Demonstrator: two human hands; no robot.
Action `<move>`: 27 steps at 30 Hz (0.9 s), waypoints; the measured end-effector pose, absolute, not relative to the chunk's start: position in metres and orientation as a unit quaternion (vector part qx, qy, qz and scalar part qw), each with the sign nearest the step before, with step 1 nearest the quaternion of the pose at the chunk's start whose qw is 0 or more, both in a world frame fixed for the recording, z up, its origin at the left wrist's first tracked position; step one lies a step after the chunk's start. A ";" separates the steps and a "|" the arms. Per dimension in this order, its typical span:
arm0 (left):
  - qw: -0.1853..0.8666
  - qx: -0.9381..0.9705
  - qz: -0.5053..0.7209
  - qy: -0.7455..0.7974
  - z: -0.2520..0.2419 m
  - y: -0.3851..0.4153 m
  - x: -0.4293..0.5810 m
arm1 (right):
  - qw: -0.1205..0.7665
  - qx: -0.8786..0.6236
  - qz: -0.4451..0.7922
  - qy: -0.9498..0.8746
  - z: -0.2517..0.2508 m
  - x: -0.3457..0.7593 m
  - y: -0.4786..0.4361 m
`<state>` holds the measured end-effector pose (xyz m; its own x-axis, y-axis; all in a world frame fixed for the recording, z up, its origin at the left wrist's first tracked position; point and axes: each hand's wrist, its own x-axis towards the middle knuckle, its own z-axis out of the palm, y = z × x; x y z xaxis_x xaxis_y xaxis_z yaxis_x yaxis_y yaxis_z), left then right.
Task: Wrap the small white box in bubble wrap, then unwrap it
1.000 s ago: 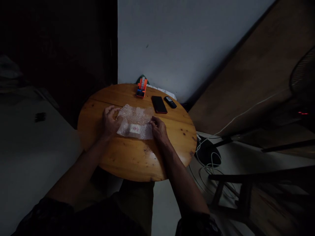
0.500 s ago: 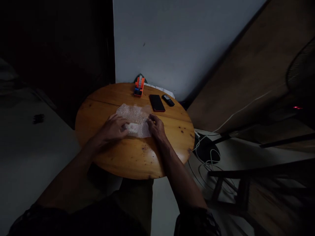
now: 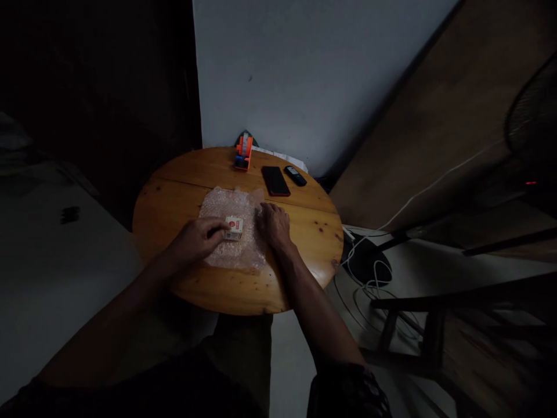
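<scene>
A sheet of bubble wrap (image 3: 228,204) lies spread flat on the round wooden table (image 3: 300,232). A small white box with a red mark (image 3: 234,227) rests on top of it near the middle. My left hand (image 3: 198,237) is closed around the box's left end. My right hand (image 3: 272,225) lies on the right edge of the bubble wrap, fingers curled down onto it.
At the table's far side stand an orange tape dispenser (image 3: 242,155), a dark phone (image 3: 275,180) and a small black remote (image 3: 295,175). White cables (image 3: 369,278) coil on the floor to the right, beside a dark chair frame (image 3: 435,325). A fan (image 3: 533,125) stands at the right edge.
The bubble wrap, folded over the box before, now lies open and flat with the box on top. My left hand moved from the wrap's left edge onto the box.
</scene>
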<state>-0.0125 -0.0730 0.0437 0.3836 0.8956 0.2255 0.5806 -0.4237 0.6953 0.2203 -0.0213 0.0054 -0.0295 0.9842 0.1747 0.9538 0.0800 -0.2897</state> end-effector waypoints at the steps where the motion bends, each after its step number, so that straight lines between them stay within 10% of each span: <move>1: 0.244 0.773 0.323 0.488 0.037 -0.065 -0.011 | 0.168 -0.672 0.044 -0.720 0.006 0.221 -0.022; 16: 0.198 0.802 0.187 0.531 -0.014 -0.061 0.007 | 0.231 -0.471 0.205 -0.826 0.016 0.220 -0.024; 22: 0.168 0.840 0.154 0.492 -0.012 -0.062 0.007 | 0.475 -0.571 0.198 -0.640 0.024 0.272 -0.020; 27: 0.150 0.851 0.137 0.484 -0.013 -0.062 0.008 | 0.398 -0.705 0.126 -0.574 0.009 0.327 -0.039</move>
<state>0.0080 -0.0618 -0.0128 0.4949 0.8645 0.0880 0.7822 -0.4873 0.3882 0.3265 -0.0390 0.0086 0.3095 0.9093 0.2782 0.7081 -0.0251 -0.7056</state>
